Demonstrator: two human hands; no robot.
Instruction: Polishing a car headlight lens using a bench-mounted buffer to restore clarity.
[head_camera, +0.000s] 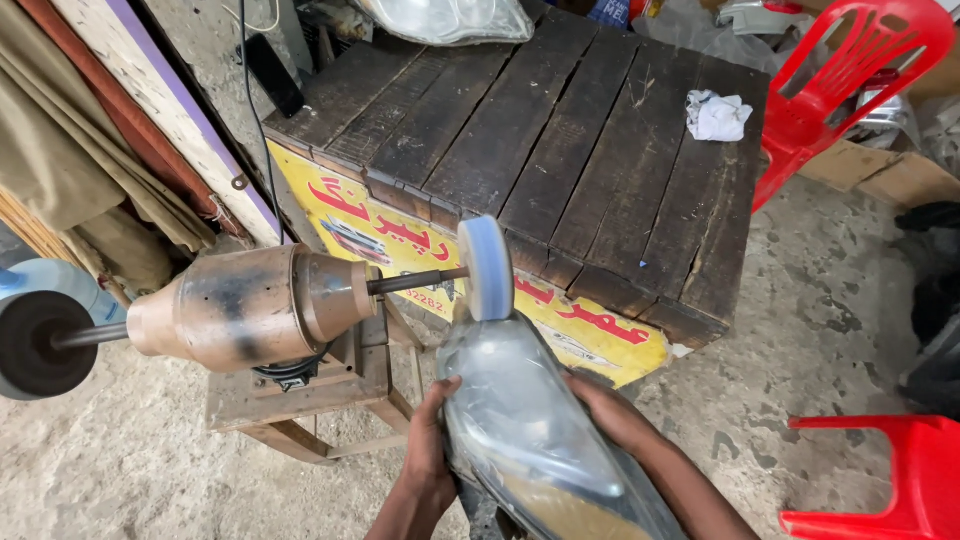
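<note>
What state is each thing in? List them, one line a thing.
Headlight lens: held in both hands, top end pressed to the buffing wheel.
Buffing wheel: on the motor's shaft, touching the lens; spin cannot be told.
Left hand: grip shut on the lens's left edge.
Right hand: grip shut on its right edge.
Motor: lying level on a small wooden stand.
White rag: crumpled on the wooden crate.

Buffing wheel (487, 268) pale blue-white. Motor housing (245, 308) copper-brown, black smudges. Headlight lens (530, 420) clear, hazy grey. Wooden table (560, 130) dark brown planks; front panel (400, 240) yellow, red lettering. Rag (717, 116) white, near right edge. Chairs (850, 70) red.
</note>
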